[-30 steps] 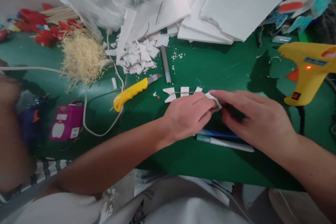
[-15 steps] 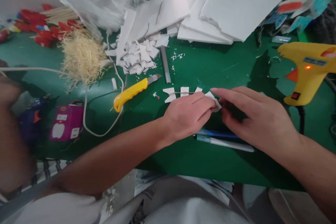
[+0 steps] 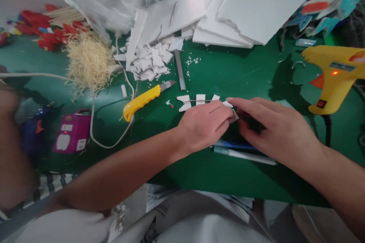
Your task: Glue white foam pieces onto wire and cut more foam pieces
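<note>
Evidently the left hand (image 3: 203, 125) grips the foam (image 3: 227, 104) over the desk (image 3: 242, 68); whether the right hand (image 3: 281, 133), touching it, grips too is unclear. It looks light and brittle, best held by flat faces.

Purple box (image 3: 74, 133) nr wht cable (image 3: 37, 74); straw (image 3: 88, 60) nr clr bag (image 3: 105, 3).

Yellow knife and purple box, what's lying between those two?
In the head view, a loop of white cable lies between the yellow knife and the purple box.
</note>
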`<act>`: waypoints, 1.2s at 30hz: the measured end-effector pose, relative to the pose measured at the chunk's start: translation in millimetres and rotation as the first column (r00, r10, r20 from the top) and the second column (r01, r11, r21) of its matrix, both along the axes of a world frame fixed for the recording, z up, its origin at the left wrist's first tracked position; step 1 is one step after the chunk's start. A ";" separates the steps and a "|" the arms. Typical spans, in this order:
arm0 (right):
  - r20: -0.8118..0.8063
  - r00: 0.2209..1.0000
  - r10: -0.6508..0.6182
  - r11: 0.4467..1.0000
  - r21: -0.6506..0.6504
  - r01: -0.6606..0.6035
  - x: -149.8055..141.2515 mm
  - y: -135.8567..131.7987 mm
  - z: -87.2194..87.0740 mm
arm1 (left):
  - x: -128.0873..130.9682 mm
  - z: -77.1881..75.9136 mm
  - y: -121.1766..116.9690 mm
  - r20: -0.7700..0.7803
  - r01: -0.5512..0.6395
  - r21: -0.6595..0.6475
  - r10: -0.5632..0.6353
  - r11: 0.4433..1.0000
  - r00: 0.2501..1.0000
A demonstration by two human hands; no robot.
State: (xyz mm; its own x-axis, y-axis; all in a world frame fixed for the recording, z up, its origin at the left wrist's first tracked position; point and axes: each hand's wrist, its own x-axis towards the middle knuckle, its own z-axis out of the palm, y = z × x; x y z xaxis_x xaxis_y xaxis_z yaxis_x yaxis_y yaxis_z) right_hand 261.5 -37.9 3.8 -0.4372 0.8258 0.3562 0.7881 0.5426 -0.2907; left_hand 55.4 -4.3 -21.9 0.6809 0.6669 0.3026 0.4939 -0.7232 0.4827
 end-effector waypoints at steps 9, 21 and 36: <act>0.025 1.000 -0.015 0.999 0.036 0.014 -1.1 -1.3 -1.0 | 1.2 1.8 0.7 0.030 -0.016 0.042 0.015 0.999 0.999; 0.010 1.000 -0.025 0.998 0.051 0.024 -2.0 -0.9 -2.0 | 0.8 1.7 -0.9 0.043 -0.030 0.029 0.029 0.999 0.999; -0.039 0.996 -0.081 0.992 -0.096 0.077 -2.2 -3.1 0.4 | 1.4 3.8 -0.1 -0.083 -0.027 -0.085 0.019 0.996 0.996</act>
State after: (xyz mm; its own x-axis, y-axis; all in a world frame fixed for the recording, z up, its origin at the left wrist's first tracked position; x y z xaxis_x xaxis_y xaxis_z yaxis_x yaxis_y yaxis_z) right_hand 259.3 -41.0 4.2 -0.3549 0.8881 0.2922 0.8132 0.4474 -0.3722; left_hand 56.8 -4.5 -18.1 0.6852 0.7039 0.1870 0.5505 -0.6686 0.4999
